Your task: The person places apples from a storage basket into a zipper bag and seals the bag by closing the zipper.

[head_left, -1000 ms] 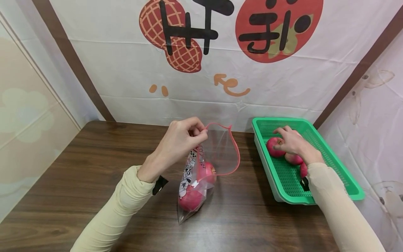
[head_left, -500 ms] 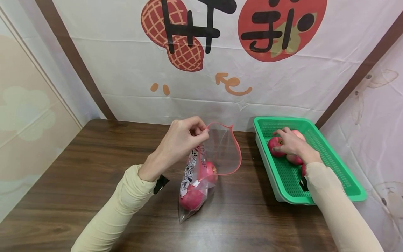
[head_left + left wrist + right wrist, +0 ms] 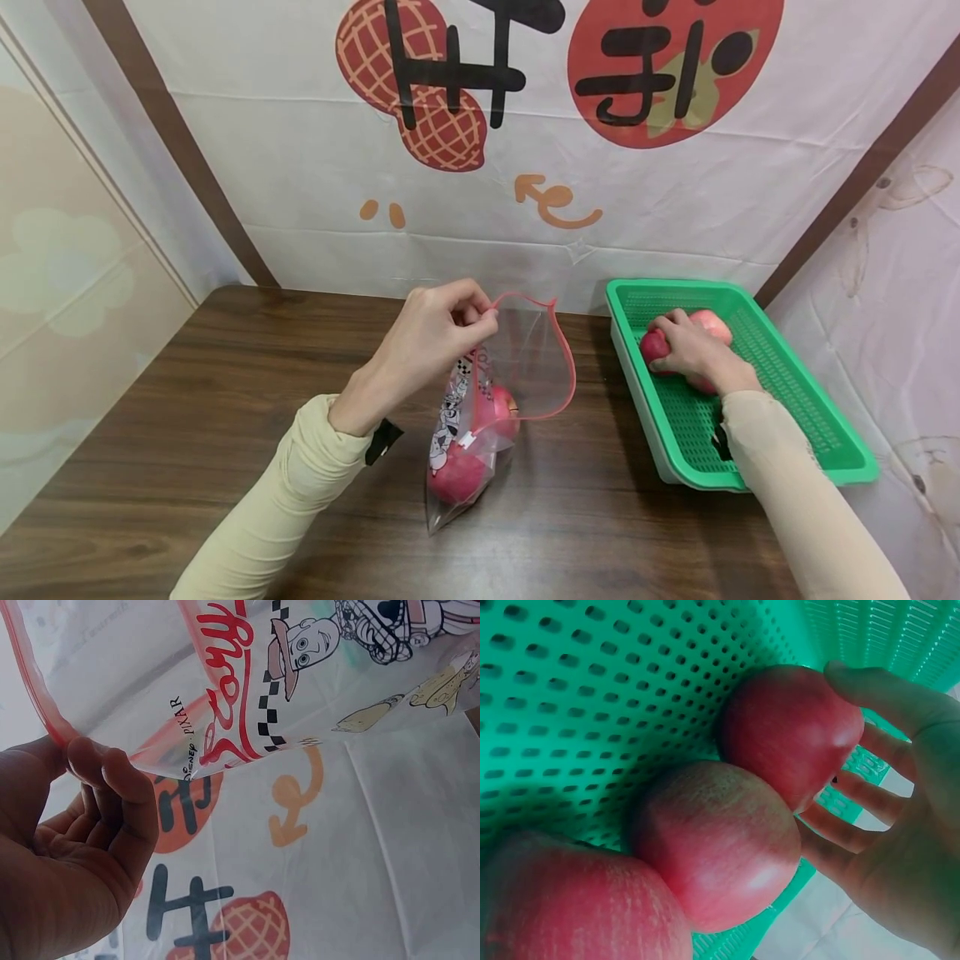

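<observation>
My left hand (image 3: 423, 337) pinches the top edge of a clear zip bag (image 3: 534, 367) with a red-pink rim, its mouth gaping to the right. Two red apples show inside, one low (image 3: 457, 477) and another just behind it (image 3: 504, 415). In the left wrist view, thumb and fingertips grip the bag's pink zip strip (image 3: 34, 690). My right hand (image 3: 693, 348) is down in the green basket (image 3: 652, 442), holding a red apple (image 3: 791, 735) with the thumb over its top and the fingers around its far side.
More apples lie in the basket: one touching the held one (image 3: 716, 847), another at the lower left of the right wrist view (image 3: 585, 900), and a paler one (image 3: 711, 325) behind my hand. A printed cloth (image 3: 300, 167) stands behind the wooden table (image 3: 225, 375).
My right hand has closed in on the apple at the basket's left side and curled around it. My left hand and the bag have stayed almost still.
</observation>
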`<action>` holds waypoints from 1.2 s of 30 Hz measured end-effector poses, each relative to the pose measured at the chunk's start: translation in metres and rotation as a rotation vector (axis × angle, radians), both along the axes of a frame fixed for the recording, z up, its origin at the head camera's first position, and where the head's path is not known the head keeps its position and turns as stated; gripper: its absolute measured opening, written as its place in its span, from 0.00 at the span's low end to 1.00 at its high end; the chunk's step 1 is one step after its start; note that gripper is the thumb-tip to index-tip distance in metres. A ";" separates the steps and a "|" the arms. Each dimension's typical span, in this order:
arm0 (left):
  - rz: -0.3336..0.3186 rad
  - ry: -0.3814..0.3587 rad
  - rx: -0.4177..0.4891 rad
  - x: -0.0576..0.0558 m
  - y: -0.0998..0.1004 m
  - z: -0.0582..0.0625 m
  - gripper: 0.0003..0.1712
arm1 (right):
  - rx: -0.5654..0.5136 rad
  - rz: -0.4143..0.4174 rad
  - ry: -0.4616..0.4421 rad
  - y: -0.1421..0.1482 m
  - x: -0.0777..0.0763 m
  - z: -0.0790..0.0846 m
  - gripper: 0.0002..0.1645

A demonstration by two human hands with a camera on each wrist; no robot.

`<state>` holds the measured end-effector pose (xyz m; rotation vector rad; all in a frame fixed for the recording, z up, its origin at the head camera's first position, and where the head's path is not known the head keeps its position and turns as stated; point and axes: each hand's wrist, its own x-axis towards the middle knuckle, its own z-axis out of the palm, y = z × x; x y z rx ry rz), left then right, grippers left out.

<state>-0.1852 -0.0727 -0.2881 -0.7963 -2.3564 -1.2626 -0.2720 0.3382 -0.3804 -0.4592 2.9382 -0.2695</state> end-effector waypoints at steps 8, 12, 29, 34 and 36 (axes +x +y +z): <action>-0.011 -0.005 0.006 -0.001 0.000 -0.001 0.07 | 0.027 -0.023 -0.008 -0.001 -0.001 -0.002 0.38; -0.002 -0.012 0.006 -0.001 0.000 -0.001 0.07 | 0.035 -0.023 -0.007 -0.001 -0.003 -0.003 0.38; 0.008 -0.008 0.006 -0.003 -0.001 -0.002 0.07 | 0.050 -0.037 -0.003 -0.003 -0.006 -0.004 0.37; -0.004 -0.018 0.010 -0.002 -0.001 -0.003 0.07 | 0.042 -0.046 -0.005 -0.004 -0.005 -0.003 0.37; -0.004 -0.018 0.009 -0.002 -0.001 -0.003 0.07 | 0.038 -0.047 -0.006 -0.003 -0.005 -0.003 0.37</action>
